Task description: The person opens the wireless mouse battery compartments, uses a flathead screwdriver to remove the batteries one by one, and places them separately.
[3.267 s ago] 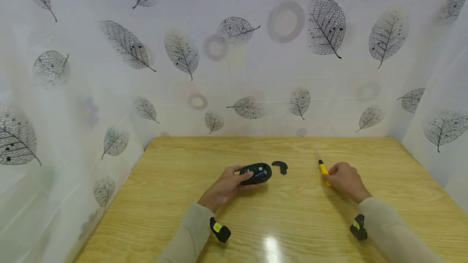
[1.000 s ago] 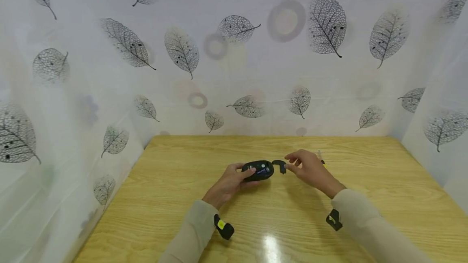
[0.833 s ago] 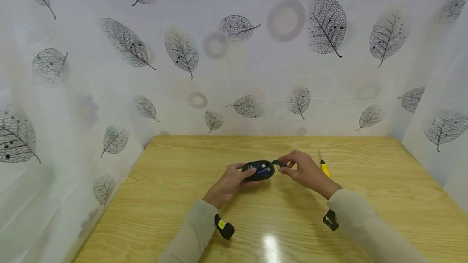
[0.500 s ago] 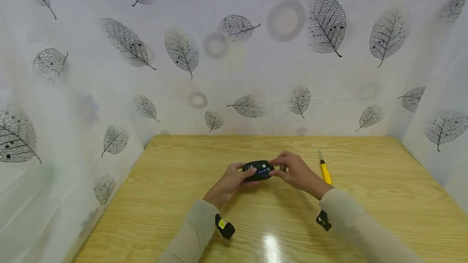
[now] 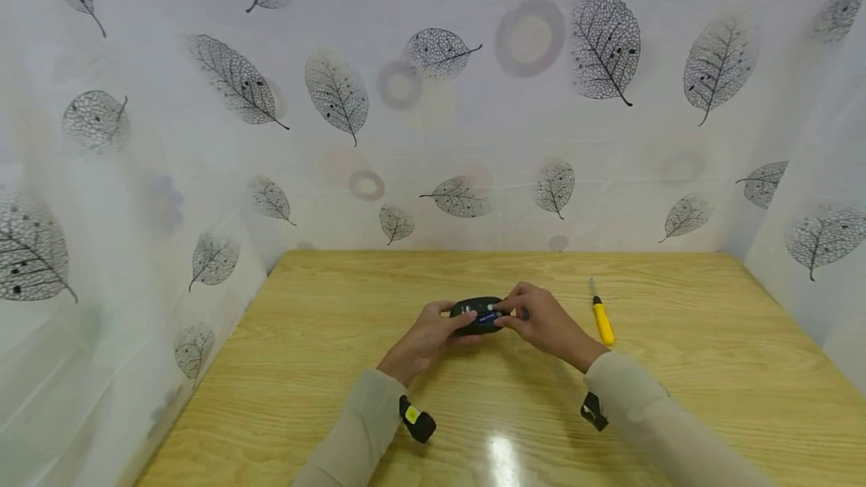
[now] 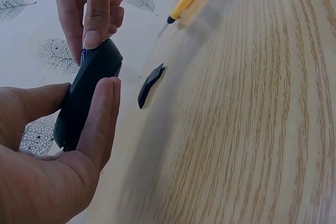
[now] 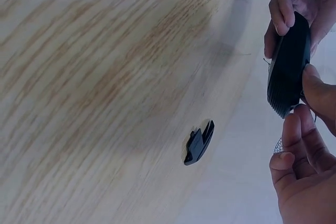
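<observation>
My left hand [image 5: 428, 333] grips a black computer mouse [image 5: 467, 305], held underside up above the table. A blue battery [image 5: 485, 318] shows in the mouse's open compartment. The thumb and forefinger of my right hand [image 5: 548, 323] pinch at the battery's right end, partly covering it. In the left wrist view the right thumb lies on a sliver of blue battery [image 6: 84, 55] at the ribbed end of the mouse [image 6: 86, 90]. The loose black battery cover [image 7: 198, 142] lies on the table below the mouse; in the head view my right fingers mostly hide it.
A yellow screwdriver [image 5: 603, 322] with a black collar lies on the wooden table [image 5: 338, 404], right of my right hand, its shaft pointing to the back. A leaf-printed curtain [image 5: 460, 134] hangs behind the table and along both sides.
My right hand has let go of the screwdriver, moved left past the battery cover and come to the battery in the mouse. My left hand keeps its grip, barely shifted.
</observation>
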`<state>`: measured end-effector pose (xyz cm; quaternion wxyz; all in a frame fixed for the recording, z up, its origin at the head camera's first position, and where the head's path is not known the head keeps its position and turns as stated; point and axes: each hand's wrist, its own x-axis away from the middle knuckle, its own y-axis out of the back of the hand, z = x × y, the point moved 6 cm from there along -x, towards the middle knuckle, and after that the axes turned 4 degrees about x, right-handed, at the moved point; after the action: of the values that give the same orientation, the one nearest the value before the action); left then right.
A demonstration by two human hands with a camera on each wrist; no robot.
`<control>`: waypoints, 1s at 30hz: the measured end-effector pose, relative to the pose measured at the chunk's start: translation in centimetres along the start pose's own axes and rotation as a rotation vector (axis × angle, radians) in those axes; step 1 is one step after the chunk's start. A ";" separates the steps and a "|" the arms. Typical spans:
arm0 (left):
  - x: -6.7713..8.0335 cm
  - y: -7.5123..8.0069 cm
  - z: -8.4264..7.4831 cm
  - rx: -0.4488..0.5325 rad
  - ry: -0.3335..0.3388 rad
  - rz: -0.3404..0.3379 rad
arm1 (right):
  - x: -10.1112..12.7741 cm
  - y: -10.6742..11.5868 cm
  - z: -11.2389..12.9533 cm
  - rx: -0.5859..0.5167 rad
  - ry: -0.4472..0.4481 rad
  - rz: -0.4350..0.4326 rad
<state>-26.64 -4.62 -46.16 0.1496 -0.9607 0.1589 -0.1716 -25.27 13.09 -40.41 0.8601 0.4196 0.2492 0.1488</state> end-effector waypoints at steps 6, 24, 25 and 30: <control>-0.1 0.0 0.1 0.000 -0.006 0.004 | 0.1 0.0 0.0 0.001 0.015 -0.010; 0.0 0.1 0.2 -0.004 -0.005 0.006 | 0.3 1.0 0.0 0.006 0.019 -0.026; 0.1 0.1 0.2 -0.005 -0.005 0.006 | 0.3 1.1 0.0 0.006 0.021 -0.028; 0.2 0.1 0.1 -0.003 -0.012 0.008 | 0.3 1.7 -0.1 0.012 0.024 -0.040</control>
<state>-26.42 -4.75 -46.16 0.1498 -0.9613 0.1620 -0.1648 -25.13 14.37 -39.18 0.8572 0.4180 0.2686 0.1353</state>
